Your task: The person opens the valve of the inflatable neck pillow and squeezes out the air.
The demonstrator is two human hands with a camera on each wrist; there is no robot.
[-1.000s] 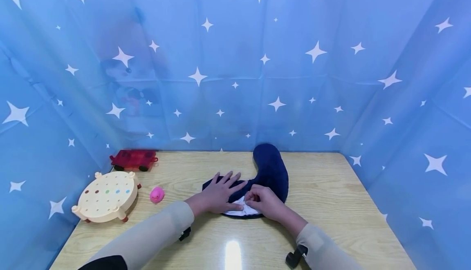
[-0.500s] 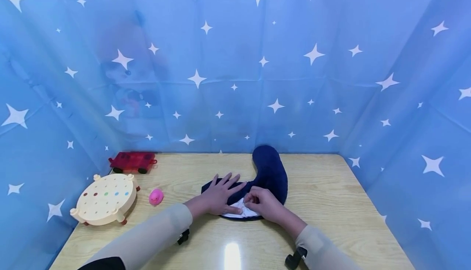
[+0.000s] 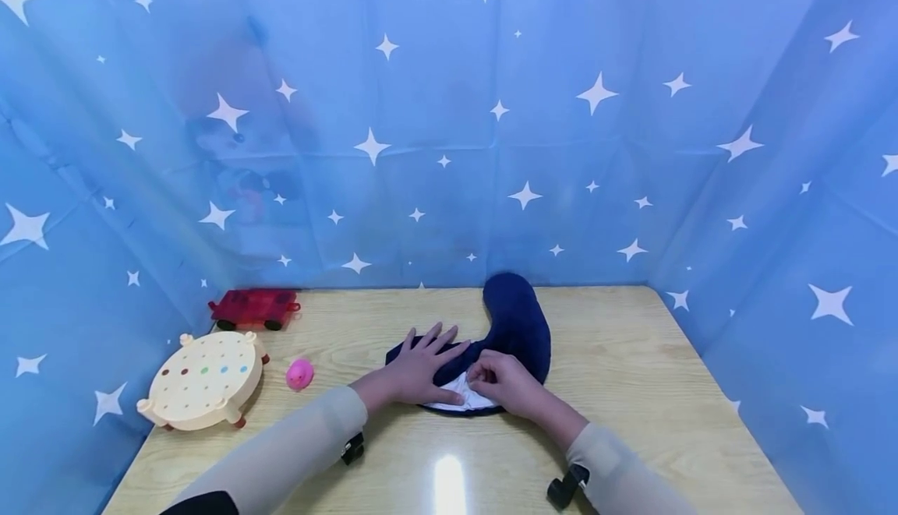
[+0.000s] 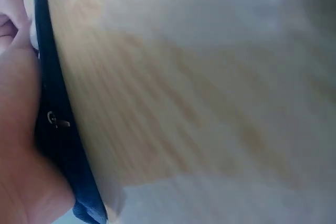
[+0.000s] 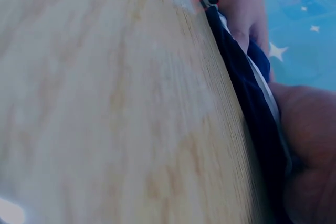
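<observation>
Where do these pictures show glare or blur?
Head view: white glare on the pale wood-grain table, the curved navy-blue fabric cushion clearly outlined; left wrist view: wood grain blurred; right wrist view: grain soft, bright spot at lower left.

The left hand [image 3: 418, 371] lies with fingers spread on a curved navy plush pillow [image 3: 521, 320]; just right of it, the right hand [image 3: 510, 386] pinches the pillow's white cloth [image 3: 456, 392]. Left of the left hand sit a small pink rounded toy [image 3: 299, 375], then a round cream plastic board [image 3: 203, 382] with stubby legs, and farther ahead a red toy wagon [image 3: 255, 308].
</observation>
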